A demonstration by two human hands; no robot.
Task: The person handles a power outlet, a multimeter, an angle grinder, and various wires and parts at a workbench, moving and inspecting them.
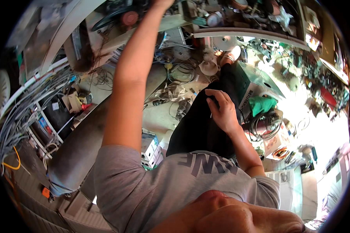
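Note:
My left arm reaches far up across the view, and my left hand (163,3) is mostly cut off by the top edge beside a cluttered shelf (249,32). Its fingers are out of sight, so whether it holds anything cannot be made out. Near that hand on the shelf lies a reddish round ribbed part (130,18). My right hand (223,110) hovers over or rests on my dark-trousered leg (194,124), fingers loosely bent and apart from the thumb. No object shows clearly in it.
A long dark cylinder (79,151) lies at the left, beside bundled grey cables (21,112). To the right stand a green-white box (252,77), a green cloth (262,104) and coiled cable (266,126). Small cartons (148,146) sit near my left side; loose parts cover the floor.

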